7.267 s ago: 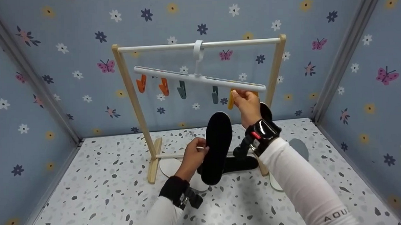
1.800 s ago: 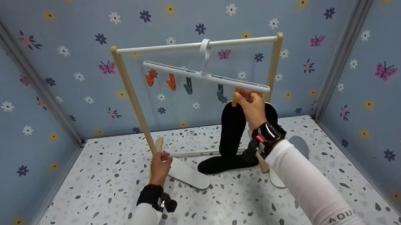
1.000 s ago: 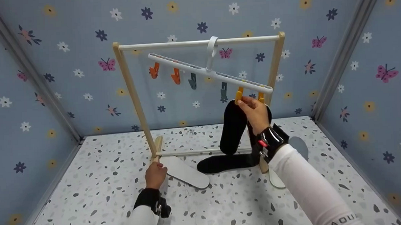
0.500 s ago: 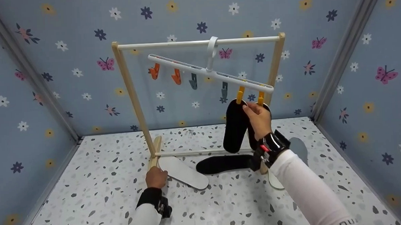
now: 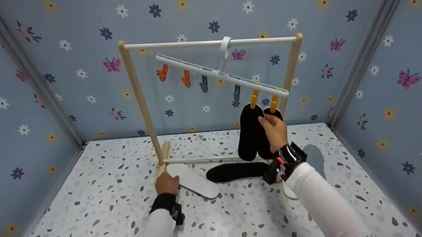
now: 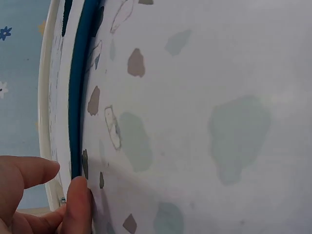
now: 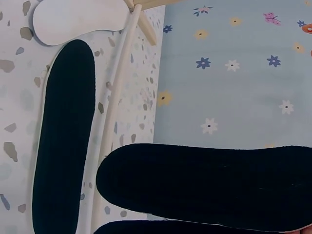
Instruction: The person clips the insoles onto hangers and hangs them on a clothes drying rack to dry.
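Two black insoles hang from yellow clips on a white clip hanger [image 5: 198, 68]. My right hand [image 5: 276, 131] holds the right edge of the left-hand hanging insole [image 5: 250, 134], thumb in front. It partly hides the right-hand insole [image 5: 264, 148]. In the right wrist view the hanging insole [image 7: 204, 183] fills the lower part; just a bit of finger shows. My left hand [image 5: 167, 184] is down at the rack's left wooden foot, beside the end of a white insole [image 5: 196, 181]. In the left wrist view its thumb [image 6: 78, 207] is near that insole's edge; whether it grips anything is unclear.
The hanger tilts down to the right on the rack's top rail [image 5: 172, 45]. Orange clips [image 5: 162, 73] and grey-green clips [image 5: 204, 85] hang from it. Another black insole [image 5: 236, 172] lies on the speckled floor. A grey insole [image 5: 314, 158] lies at the right, behind the sleeve.
My right hand has come down from the left yellow clip to the insole's edge, which hangs from that clip. My left hand let go of this insole earlier and moved to the rack's foot.
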Available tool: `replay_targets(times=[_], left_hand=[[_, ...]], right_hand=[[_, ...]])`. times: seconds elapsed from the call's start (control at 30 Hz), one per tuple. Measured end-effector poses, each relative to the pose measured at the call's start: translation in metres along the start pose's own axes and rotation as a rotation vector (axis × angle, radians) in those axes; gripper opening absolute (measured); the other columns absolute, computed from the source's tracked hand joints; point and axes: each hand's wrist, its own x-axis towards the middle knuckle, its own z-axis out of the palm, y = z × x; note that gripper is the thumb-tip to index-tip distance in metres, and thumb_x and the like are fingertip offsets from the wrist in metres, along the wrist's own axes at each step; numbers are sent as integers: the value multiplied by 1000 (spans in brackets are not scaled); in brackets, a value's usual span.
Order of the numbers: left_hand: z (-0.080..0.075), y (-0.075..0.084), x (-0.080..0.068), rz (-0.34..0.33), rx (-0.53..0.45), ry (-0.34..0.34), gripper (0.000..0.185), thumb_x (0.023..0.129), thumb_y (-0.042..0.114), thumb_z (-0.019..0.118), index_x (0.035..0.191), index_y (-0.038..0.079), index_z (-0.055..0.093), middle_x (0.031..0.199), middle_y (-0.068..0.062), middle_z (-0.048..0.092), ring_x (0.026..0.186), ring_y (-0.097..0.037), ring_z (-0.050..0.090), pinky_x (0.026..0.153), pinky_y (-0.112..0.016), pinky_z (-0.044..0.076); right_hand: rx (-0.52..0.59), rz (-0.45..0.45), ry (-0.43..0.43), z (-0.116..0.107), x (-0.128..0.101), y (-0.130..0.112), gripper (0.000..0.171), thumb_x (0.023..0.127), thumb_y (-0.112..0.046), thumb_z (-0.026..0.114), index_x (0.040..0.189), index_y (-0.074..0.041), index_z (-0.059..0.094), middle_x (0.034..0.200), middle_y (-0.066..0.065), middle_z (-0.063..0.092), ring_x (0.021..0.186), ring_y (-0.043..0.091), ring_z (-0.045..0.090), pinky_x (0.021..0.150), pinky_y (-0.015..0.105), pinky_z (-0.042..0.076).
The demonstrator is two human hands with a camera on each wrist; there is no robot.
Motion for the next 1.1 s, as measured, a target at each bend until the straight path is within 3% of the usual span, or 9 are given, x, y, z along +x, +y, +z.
replay_targets(times=[0.23, 0.57, 0.8, 0.9, 1.1], left_hand=[[9, 4, 3, -42, -2, -3, 32, 85, 18, 63, 89, -13, 64, 83, -28, 65, 79, -41, 63, 70, -50, 49], [23, 5, 5, -57, -14, 55, 47, 79, 26, 71, 97, -16, 59, 94, -31, 61, 90, -44, 59, 75, -52, 46], [29, 7, 5, -96, 2, 71, 51, 78, 23, 74, 104, -16, 55, 102, -31, 56, 98, -42, 55, 78, -53, 46], [31, 9, 5, -104, 22, 63, 52, 79, 22, 74, 107, -16, 53, 103, -31, 55, 98, -41, 55, 78, -52, 47], [31, 12, 6, -132, 62, 57, 56, 79, 22, 74, 113, -15, 49, 104, -31, 55, 98, -42, 56, 77, -52, 48]], right_hand=[[-45, 2, 26, -9, -1, 15, 35, 91, -19, 61, 115, 6, 60, 113, 19, 61, 99, 21, 55, 86, 26, 42], [-91, 12, 19, -19, -8, 30, 35, 92, -18, 58, 118, 5, 59, 117, 21, 60, 103, 24, 55, 88, 29, 42], [-71, 15, 23, -22, -14, 37, 33, 93, -16, 58, 120, 3, 59, 120, 21, 59, 108, 24, 54, 90, 30, 41], [-64, -13, 61, -21, -17, 38, 31, 92, -13, 59, 117, 4, 60, 117, 21, 60, 106, 24, 55, 89, 29, 42], [-41, -79, 185, -17, -21, 35, 21, 88, -9, 61, 104, 4, 62, 101, 15, 63, 87, 14, 56, 76, 20, 43]])
